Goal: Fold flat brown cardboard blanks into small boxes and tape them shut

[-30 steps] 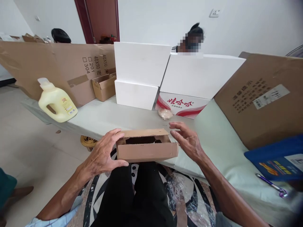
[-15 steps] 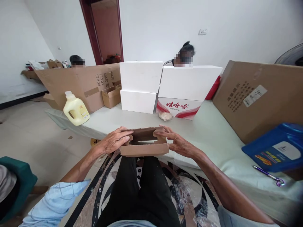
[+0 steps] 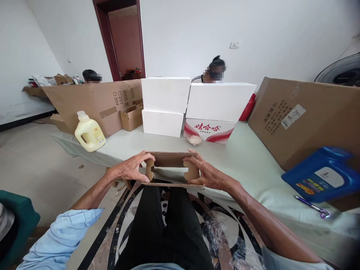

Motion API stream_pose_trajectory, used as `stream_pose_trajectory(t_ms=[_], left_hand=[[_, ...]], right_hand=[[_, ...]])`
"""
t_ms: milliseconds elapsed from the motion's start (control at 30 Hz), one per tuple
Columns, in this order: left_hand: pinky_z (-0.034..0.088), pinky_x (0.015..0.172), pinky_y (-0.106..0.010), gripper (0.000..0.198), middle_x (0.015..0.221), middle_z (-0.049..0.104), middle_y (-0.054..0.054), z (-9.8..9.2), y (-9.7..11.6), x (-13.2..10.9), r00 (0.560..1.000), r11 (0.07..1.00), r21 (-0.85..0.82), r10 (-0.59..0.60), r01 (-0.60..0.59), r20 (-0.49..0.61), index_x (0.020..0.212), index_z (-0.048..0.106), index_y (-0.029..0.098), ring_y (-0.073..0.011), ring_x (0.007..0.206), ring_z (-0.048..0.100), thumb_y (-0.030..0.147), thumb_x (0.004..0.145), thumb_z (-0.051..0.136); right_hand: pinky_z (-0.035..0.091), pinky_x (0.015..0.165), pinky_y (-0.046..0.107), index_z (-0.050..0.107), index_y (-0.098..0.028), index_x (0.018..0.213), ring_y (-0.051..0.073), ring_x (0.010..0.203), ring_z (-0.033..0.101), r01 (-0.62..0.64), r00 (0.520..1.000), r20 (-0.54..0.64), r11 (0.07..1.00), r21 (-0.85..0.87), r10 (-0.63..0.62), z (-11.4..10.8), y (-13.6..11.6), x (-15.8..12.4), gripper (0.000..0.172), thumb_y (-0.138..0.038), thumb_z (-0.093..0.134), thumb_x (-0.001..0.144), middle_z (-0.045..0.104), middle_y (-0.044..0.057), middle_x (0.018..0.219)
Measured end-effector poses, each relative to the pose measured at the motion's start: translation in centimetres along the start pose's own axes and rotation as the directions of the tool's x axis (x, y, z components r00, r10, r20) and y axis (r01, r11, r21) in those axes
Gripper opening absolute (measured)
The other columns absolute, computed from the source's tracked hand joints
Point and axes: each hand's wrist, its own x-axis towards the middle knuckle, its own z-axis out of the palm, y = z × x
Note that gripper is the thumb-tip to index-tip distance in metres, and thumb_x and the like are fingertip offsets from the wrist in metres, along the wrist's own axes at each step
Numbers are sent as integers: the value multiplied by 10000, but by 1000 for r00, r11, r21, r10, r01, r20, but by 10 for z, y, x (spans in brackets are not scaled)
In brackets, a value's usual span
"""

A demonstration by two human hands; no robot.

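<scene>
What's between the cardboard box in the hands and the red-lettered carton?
In the head view, a small pale bundle sits just in front of the carton; nearer the held cardboard box, only tablecloth shows.

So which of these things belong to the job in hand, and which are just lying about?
In the job:
open cardboard box
left hand and right hand, gripping its two ends

Apparently just lying about:
yellow jug
blue container
purple pen-like tool
fan
</scene>
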Motion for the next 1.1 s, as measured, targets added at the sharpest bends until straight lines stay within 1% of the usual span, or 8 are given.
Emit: stream_pose_trajectory(t_ms=[100, 300, 600, 700, 800, 867, 933, 1100], left_hand=[[573, 969, -397, 697, 1373, 598, -62, 1, -9, -3, 999, 996, -91, 20, -24, -40, 1335, 584, 285, -276, 1220, 618, 380, 712, 883], [559, 1025, -407, 777, 1362, 576, -52, 10, -21, -9, 997, 986, -167, -9, -3, -70, 1326, 520, 284, -279, 1259, 598, 335, 660, 916], [582, 979, -394, 864, 1225, 548, -24, 23, -30, -6, 976, 988, -152, -33, 0, -214, 1292, 451, 282, -248, 1156, 588, 352, 595, 958], [594, 975, -396, 870, 1278, 532, -41, 29, -31, -6, 968, 985, -174, -32, -12, -248, 1291, 462, 278, -237, 1125, 596, 371, 593, 974], [592, 961, -392, 863, 1313, 528, -51, 37, -32, -5, 946, 978, -209, -62, -6, -317, 1267, 485, 272, -228, 1089, 617, 387, 578, 992], [580, 968, -395, 873, 1229, 563, -32, 44, -33, -1, 917, 969, -246, -86, -14, -391, 1237, 485, 267, -227, 1065, 628, 380, 548, 1011], [566, 985, -403, 886, 1139, 593, -10, 52, -34, 5, 861, 957, -289, -115, -38, -495, 1208, 470, 266, -229, 1052, 637, 379, 526, 1024], [553, 1022, -433, 919, 1172, 617, -19, 68, -38, 24, 585, 952, -304, -229, -32, -778, 1135, 471, 273, -246, 1076, 660, 431, 444, 1057]], right_hand=[[509, 1183, 432, 583, -311, 1464, 370, 1563, 428, 24, 998, -57, 996, 87, -19, 2, 3, -2, 663, -424, 819, 854, 247, 115, 1776], [512, 1190, 513, 586, -293, 1504, 392, 1522, 470, 52, 992, -126, 979, 197, -27, 9, 11, -7, 704, -372, 821, 845, 456, 146, 1615], [592, 1127, 493, 566, -346, 1569, 361, 1525, 513, 72, 974, -225, 930, 360, 12, 18, 23, -15, 678, -537, 784, 956, 360, 96, 1776], [545, 1189, 519, 504, -368, 1654, 353, 1624, 391, 114, 936, -351, 950, 289, -6, 22, 29, -21, 643, -553, 647, 1055, 307, 67, 1814], [403, 1309, 541, 537, -323, 1649, 318, 1603, 435, 136, 842, -539, 964, 230, 9, 29, 37, -25, 578, -545, 508, 1116, 488, 68, 1719], [375, 1326, 540, 648, -278, 1559, 323, 1529, 533, 113, 772, -630, 957, 267, 85, 36, 43, -26, 552, -561, 490, 1113, 627, 81, 1598], [466, 1260, 532, 728, -247, 1461, 335, 1424, 627, 96, 735, -648, 916, 390, 199, 45, 48, -26, 554, -591, 485, 1100, 718, 90, 1479], [564, 1136, 514, 797, -231, 1320, 340, 1252, 719, 126, 716, -627, 827, 548, 306, 68, 53, -26, 660, -730, 443, 1071, 797, 98, 1312]])
